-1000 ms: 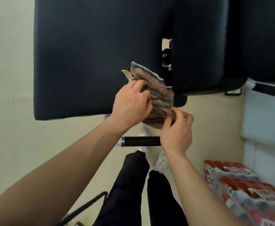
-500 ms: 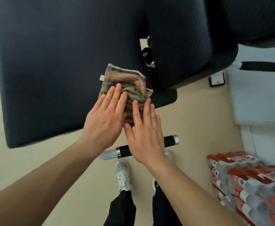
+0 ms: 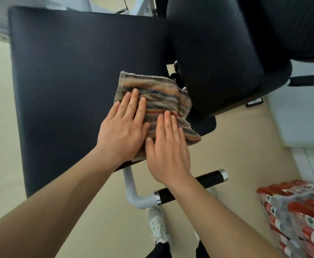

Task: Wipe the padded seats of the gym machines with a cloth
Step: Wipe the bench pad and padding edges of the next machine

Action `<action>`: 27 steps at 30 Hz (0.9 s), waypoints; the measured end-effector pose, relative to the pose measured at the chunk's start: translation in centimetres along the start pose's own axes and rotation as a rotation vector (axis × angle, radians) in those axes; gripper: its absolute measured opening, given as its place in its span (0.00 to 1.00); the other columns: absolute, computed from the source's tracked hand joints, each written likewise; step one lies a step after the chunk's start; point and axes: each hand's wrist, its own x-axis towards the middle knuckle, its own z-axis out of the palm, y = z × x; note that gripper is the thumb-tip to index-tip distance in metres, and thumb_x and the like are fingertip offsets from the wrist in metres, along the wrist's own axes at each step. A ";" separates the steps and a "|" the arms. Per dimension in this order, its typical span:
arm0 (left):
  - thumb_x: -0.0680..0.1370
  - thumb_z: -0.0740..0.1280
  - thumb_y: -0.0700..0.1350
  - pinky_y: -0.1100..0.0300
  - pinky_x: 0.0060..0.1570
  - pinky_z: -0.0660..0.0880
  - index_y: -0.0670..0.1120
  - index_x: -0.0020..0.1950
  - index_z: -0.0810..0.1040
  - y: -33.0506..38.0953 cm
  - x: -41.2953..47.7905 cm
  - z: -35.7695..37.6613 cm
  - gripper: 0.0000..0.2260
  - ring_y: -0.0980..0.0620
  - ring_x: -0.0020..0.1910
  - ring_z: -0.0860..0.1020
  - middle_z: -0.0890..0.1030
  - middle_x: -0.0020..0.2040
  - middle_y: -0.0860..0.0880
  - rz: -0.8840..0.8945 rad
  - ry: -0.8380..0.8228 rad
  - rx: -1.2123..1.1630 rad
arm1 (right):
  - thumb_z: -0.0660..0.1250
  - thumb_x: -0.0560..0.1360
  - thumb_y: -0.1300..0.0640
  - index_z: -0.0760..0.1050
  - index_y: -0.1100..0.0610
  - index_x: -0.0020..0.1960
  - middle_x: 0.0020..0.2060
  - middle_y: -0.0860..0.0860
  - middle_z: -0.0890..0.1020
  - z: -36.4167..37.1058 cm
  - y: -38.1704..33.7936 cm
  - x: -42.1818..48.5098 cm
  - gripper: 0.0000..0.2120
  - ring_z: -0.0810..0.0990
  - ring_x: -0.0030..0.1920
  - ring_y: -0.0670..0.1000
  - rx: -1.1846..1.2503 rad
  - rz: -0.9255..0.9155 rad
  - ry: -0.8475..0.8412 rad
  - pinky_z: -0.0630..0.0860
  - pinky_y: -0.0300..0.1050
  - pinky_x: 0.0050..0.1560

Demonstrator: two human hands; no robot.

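Note:
A folded striped cloth [image 3: 160, 95] in grey, orange and blue lies flat on the near right corner of a dark padded seat [image 3: 74, 75]. My left hand [image 3: 124, 127] rests palm down on the cloth's left part, fingers straight and together. Beside it, my right hand [image 3: 167, 146] presses flat on the cloth's lower right part. Neither hand grips the cloth. A second dark ribbed pad [image 3: 214, 58] stands just right of the cloth, touching its edge.
A grey metal tube with a black grip handle [image 3: 189, 187] sticks out below the seat, under my right wrist. My white shoes [image 3: 157, 226] stand on the beige floor. Shrink-wrapped bottle packs [image 3: 297, 211] lie at the lower right. A white platform [image 3: 301, 116] is at the right.
Both hands went from pinching and folding the cloth to lying flat on it. The cloth now lies spread on the seat, and the view has dropped closer over the pad.

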 end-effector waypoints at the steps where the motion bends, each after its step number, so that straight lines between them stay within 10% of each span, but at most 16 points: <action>1: 0.85 0.42 0.57 0.47 0.78 0.50 0.43 0.81 0.48 0.0 1.2 -0.2 0.29 0.43 0.81 0.50 0.49 0.81 0.40 -0.018 0.001 -0.011 | 0.44 0.83 0.46 0.41 0.58 0.82 0.81 0.55 0.42 -0.3 0.0 1.7 0.32 0.40 0.81 0.52 0.002 0.006 0.015 0.44 0.53 0.81; 6: 0.84 0.45 0.57 0.48 0.78 0.49 0.44 0.82 0.48 -1.1 10.1 -0.8 0.29 0.44 0.81 0.48 0.48 0.82 0.42 -0.108 0.037 -0.094 | 0.45 0.83 0.46 0.43 0.57 0.82 0.82 0.54 0.45 -3.8 0.0 11.7 0.31 0.45 0.81 0.52 0.187 0.091 0.014 0.43 0.51 0.80; 11: 0.82 0.53 0.56 0.48 0.78 0.48 0.43 0.82 0.46 -2.1 12.2 -1.2 0.33 0.42 0.81 0.47 0.46 0.82 0.40 -0.051 0.005 -0.042 | 0.60 0.77 0.51 0.51 0.57 0.81 0.78 0.58 0.59 -6.8 -1.5 16.3 0.36 0.64 0.75 0.62 0.462 0.304 0.032 0.63 0.55 0.72; 15: 0.80 0.49 0.62 0.47 0.79 0.47 0.44 0.81 0.41 -1.1 7.8 -1.5 0.37 0.42 0.81 0.43 0.41 0.81 0.39 -0.032 -0.071 -0.034 | 0.56 0.79 0.43 0.58 0.61 0.77 0.71 0.62 0.68 -5.7 -2.1 11.9 0.33 0.71 0.68 0.63 0.192 0.279 0.124 0.68 0.57 0.66; 27: 0.82 0.50 0.58 0.48 0.78 0.44 0.44 0.82 0.41 -2.6 12.9 -2.2 0.34 0.42 0.81 0.42 0.41 0.81 0.40 0.003 -0.066 0.017 | 0.55 0.78 0.40 0.58 0.59 0.78 0.73 0.60 0.70 -6.1 -1.7 16.4 0.35 0.70 0.71 0.61 0.415 0.311 0.127 0.65 0.55 0.69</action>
